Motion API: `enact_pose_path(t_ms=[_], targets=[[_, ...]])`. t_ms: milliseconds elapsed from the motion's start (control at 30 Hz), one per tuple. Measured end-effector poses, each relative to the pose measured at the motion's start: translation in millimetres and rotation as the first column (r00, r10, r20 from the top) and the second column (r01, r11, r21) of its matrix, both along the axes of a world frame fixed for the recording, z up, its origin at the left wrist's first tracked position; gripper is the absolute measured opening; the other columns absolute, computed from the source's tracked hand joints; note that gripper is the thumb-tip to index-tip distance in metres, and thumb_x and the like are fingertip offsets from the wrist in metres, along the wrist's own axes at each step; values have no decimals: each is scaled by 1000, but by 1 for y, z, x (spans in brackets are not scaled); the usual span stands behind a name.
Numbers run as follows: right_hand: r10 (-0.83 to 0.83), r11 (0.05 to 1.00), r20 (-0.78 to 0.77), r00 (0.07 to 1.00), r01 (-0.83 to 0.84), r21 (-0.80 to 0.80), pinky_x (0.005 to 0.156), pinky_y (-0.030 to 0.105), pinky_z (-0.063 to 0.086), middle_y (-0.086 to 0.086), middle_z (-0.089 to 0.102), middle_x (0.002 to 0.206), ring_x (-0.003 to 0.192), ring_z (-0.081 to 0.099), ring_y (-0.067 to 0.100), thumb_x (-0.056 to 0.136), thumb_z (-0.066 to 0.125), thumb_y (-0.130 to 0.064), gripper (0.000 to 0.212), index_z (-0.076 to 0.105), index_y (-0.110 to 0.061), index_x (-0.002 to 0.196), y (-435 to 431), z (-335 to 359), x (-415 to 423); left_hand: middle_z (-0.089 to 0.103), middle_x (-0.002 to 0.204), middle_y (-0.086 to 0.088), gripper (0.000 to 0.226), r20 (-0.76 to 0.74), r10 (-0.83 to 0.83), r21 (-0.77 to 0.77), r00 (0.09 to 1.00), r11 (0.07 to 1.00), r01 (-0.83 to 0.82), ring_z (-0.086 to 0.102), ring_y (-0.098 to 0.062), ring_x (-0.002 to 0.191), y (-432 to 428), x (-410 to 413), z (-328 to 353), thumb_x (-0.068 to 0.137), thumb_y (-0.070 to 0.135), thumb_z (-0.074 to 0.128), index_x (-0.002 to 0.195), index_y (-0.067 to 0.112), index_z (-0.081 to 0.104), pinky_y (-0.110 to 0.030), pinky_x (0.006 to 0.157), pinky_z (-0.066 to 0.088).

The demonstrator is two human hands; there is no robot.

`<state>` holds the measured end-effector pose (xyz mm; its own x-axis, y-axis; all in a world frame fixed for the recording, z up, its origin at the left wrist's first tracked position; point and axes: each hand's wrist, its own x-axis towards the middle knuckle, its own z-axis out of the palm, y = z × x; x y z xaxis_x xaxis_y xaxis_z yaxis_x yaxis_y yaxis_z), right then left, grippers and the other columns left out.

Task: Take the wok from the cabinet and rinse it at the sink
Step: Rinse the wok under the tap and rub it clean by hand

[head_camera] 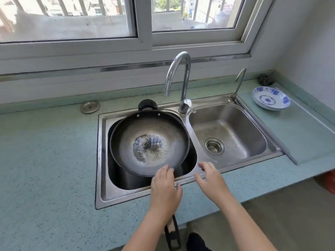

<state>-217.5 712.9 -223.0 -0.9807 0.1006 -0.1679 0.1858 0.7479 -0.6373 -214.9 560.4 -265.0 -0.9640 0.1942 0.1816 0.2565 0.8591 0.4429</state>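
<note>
A dark, worn wok point(150, 142) rests tilted in the left basin of the steel double sink point(101, 160), with a little water pooled at its bottom. Its small black helper handle point(147, 104) points toward the window. Its long black handle point(172, 236) reaches back over the counter edge toward me. My left hand point(165, 189) lies over the handle's base, gripping it, with fingertips touching the wok's near rim. My right hand point(208, 176) hovers with spread fingers over the sink's front rim, holding nothing. The tall chrome faucet point(181, 78) arches over the wok; no water runs.
The right basin point(235, 127) holds only its drain strainer point(214, 145). A thin second tap point(239, 82) stands behind it. Stacked blue-and-white plates point(271, 100) and a scrubber point(264, 79) sit on the right counter. A round metal lid point(90, 106) lies behind the sink on the left.
</note>
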Motion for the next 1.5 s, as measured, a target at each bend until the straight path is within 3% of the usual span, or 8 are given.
enact_pose_path(t_ms=[200,400,533,667,867,967,1233,1500], targets=[[-9,998,17,1000,10,-64,97,26,37,7,55,119,114,52,20,89,56,-14,38,51,-5,125,48,0,-80,70,104,-13,41,-12,28,35,1000,999,-28,69,-30,92,42,-55,6,69,29,42,106,11,47,-39,77,57],[-25,970,66,997,41,-241,89,22,37,2,59,108,107,57,19,86,59,-13,36,54,-8,122,82,-8,-158,71,105,-11,49,51,71,-47,996,997,-68,70,-27,91,81,-113,-4,66,29,41,99,6,70,-37,75,57],[-32,886,135,990,91,-454,86,22,39,1,61,104,95,57,12,88,59,-13,34,54,-8,121,85,-9,-199,71,107,-10,49,52,116,-47,992,992,-113,68,-24,97,91,-133,-16,67,28,42,102,7,69,-37,77,57],[-41,794,194,980,150,-589,78,22,45,8,63,109,99,59,17,89,58,-12,32,53,-6,121,82,-11,-230,70,106,-13,46,35,126,-9,991,992,-126,49,-20,102,96,-144,-26,68,25,44,106,6,61,-36,76,58],[-20,701,293,956,222,-677,71,24,48,5,64,94,80,63,10,88,60,-12,23,53,-7,110,77,-22,-254,70,106,-12,47,56,161,-41,985,986,-159,46,-17,102,103,-151,-33,68,25,44,102,3,70,-35,74,58],[-13,641,308,951,244,-728,79,29,51,3,65,88,80,65,11,87,62,-8,21,51,-7,104,78,-26,-259,70,107,-11,47,44,167,-46,985,985,-164,47,-17,103,105,-151,-37,68,24,44,102,4,70,-33,76,58],[-12,501,305,952,270,-822,78,28,50,5,66,82,80,65,15,87,60,-3,11,53,-9,93,81,-31,-258,69,110,-9,44,4,162,-13,987,987,-162,48,-17,105,113,-141,-46,70,23,45,110,9,56,-29,80,53],[-19,464,302,953,276,-842,75,25,51,7,67,83,80,66,16,90,57,-4,8,52,-5,97,79,-32,-259,69,110,-7,45,43,181,-51,983,983,-179,48,-15,107,112,-138,-45,69,26,45,107,10,64,-28,81,52]])
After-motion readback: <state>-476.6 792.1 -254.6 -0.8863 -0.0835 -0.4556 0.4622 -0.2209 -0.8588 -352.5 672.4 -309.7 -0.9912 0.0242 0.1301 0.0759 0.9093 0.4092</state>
